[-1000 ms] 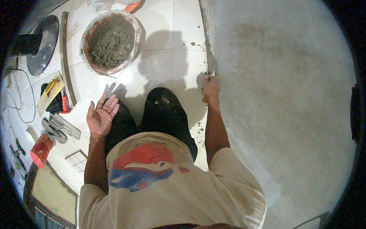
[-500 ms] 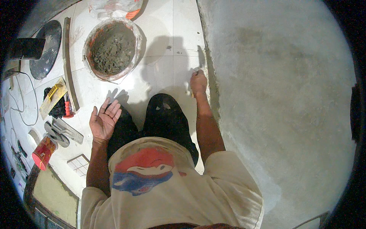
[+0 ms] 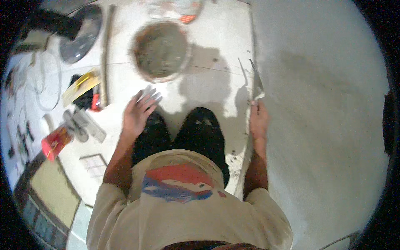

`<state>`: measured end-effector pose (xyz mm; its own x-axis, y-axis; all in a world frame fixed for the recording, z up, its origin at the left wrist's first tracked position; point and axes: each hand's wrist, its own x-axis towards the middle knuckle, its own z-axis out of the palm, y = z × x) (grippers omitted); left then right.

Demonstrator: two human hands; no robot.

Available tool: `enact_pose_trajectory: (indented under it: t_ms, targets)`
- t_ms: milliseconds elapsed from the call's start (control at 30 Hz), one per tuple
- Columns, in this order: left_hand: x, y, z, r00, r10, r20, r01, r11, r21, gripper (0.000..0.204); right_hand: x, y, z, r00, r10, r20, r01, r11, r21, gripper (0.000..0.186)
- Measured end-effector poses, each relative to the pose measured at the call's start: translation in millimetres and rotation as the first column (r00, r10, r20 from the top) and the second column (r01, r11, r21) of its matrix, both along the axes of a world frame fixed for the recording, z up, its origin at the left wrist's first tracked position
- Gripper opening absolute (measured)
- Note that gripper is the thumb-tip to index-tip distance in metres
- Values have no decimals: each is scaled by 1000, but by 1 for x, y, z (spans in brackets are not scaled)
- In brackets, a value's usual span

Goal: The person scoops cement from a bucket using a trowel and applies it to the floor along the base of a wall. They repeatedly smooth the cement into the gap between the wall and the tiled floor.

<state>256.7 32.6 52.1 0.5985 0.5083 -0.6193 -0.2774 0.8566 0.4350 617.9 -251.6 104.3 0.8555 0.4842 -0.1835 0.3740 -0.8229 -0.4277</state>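
Observation:
My left hand [image 3: 137, 108] is open, palm up, fingers apart and empty, over my left knee. My right hand [image 3: 259, 118] is closed on a narrow metal trowel [image 3: 257, 79], its blade pointing forward along the edge between white tiles [image 3: 221, 25] and the grey cement surface [image 3: 316, 125]. A round bucket [image 3: 160, 50] of wet grey mortar stands on the tiles ahead of my left hand. The picture is blurred by motion, so fine detail cannot be made out.
At left lie a yellow-handled float [image 3: 81, 85], a red-handled tool [image 3: 96, 100], grey trowels [image 3: 85, 127], a red can [image 3: 56, 143], a long straight bar [image 3: 106, 54], a black round pan [image 3: 83, 37] and cords [image 3: 41, 100]. A white-and-orange sack [image 3: 171, 8] sits beyond the bucket.
The view has swung, so bucket and tools appear farther right. My right hand with the trowel now appears lower and farther right in the picture. My left hand stays open.

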Motion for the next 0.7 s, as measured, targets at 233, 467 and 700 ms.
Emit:
enact_pose_trajectory:
  t_ms: [233, 467, 700]
  targets:
    - [57, 34, -8, 901, 134, -412, 52, 911, 409, 87, -36, 221, 105, 677, 736, 27, -719, 668, -192, 27]
    - [73, 25, -17, 917, 176, -358, -10, 907, 421, 79, -57, 331, 50, 274, 961, 29, -889, 264, -374, 19]
    - [68, 20, -19, 899, 148, -413, 19, 927, 376, 79, -75, 305, 47, 471, 874, -117, -848, 413, -333, 17]
